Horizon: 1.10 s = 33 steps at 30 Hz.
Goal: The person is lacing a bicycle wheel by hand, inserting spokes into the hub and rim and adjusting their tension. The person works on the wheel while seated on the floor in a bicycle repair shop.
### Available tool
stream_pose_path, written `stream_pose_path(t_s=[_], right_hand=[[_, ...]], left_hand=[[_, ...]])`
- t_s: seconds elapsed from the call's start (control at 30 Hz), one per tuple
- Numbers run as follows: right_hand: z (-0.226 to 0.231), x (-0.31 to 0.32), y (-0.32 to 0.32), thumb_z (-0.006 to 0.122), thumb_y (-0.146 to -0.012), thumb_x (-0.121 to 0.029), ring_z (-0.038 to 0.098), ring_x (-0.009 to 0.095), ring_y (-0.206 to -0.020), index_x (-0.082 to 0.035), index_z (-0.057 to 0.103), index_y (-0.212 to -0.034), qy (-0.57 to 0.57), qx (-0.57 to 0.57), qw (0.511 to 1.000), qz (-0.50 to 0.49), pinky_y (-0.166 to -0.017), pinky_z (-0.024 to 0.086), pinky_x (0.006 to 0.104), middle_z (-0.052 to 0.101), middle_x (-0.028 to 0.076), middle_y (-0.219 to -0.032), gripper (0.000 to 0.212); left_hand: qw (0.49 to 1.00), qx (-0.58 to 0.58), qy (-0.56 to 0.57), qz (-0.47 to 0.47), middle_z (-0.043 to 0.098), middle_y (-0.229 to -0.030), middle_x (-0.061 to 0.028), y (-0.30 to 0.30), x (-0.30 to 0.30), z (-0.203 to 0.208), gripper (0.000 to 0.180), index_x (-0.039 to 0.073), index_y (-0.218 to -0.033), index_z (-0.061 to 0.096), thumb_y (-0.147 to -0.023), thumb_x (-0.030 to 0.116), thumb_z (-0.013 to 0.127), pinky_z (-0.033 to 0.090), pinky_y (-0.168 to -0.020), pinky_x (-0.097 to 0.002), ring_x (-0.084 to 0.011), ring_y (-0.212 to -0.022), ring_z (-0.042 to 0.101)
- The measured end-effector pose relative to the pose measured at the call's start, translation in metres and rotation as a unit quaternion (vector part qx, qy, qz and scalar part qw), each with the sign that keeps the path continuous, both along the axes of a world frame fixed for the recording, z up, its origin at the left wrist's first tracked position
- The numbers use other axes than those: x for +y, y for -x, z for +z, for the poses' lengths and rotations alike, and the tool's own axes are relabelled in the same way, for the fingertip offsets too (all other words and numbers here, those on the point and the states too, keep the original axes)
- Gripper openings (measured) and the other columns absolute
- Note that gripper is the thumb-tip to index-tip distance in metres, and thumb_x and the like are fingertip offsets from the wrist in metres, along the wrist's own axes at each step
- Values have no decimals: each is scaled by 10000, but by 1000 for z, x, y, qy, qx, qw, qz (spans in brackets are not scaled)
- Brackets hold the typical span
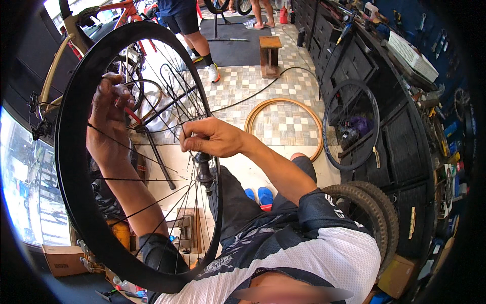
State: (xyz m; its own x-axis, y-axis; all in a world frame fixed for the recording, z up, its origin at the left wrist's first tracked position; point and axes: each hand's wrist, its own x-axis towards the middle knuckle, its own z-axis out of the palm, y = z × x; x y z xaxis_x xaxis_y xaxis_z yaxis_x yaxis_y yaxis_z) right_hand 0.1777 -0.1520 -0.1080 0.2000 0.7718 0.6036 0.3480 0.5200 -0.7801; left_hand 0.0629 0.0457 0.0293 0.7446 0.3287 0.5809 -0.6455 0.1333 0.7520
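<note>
A black deep-rimmed bicycle wheel (76, 167) stands tilted in front of me, laced with thin black spokes (136, 179). My left hand (107, 121) shows through the rim opening, its fingers curled together near the rim's upper part. Whatever it pinches is too small to make out; a red piece (132, 115) shows beside its palm. Just above the black hub (203, 172), my right hand (215, 137) is closed, with thumb and fingertips pinched on a spoke. Several spokes fan out from the hub, some crossing close to my right fingers.
A tan hoop-shaped rim or tyre (320, 126) lies on the tiled floor ahead. Another wheel (375, 121) leans against black drawers (354, 63) at right, near knobbly tyres (387, 213). Beyond are a wooden stool (270, 43), a standing person (185, 25) and bicycles (53, 76).
</note>
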Motion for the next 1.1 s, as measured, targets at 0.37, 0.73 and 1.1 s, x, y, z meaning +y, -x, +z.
stream_pose_path(t_s=[0.37,0.73,1.1], right_hand=[[12,8,29,596,-1079,-308,653,263,-746,-37,587,-976,-22,-129,957,-258,-689,504,402,640,114,-826,291],[25,-6,-21,736,-951,-544,594,216,-589,-57,538,-1058,90,-87,945,-302,-597,480,373,603,68,-694,537],[4,0,17,665,-929,-65,680,238,-625,-128,616,-1388,-112,-230,915,-312,-534,539,369,698,75,-924,466]], left_hand=[[999,6,35,10,686,-1192,-134,2,-3,-3,303,-45,-1223,693,-1052,200,643,534,-826,-331,-200,-961,654],[997,57,-45,33,670,-1154,-60,-3,-8,-2,413,20,-1259,688,-1029,363,671,460,-881,-320,-131,-979,613],[996,45,-45,68,683,-1116,-65,-9,-23,0,340,10,-1235,693,-1038,285,660,494,-853,-315,-167,-967,648]])
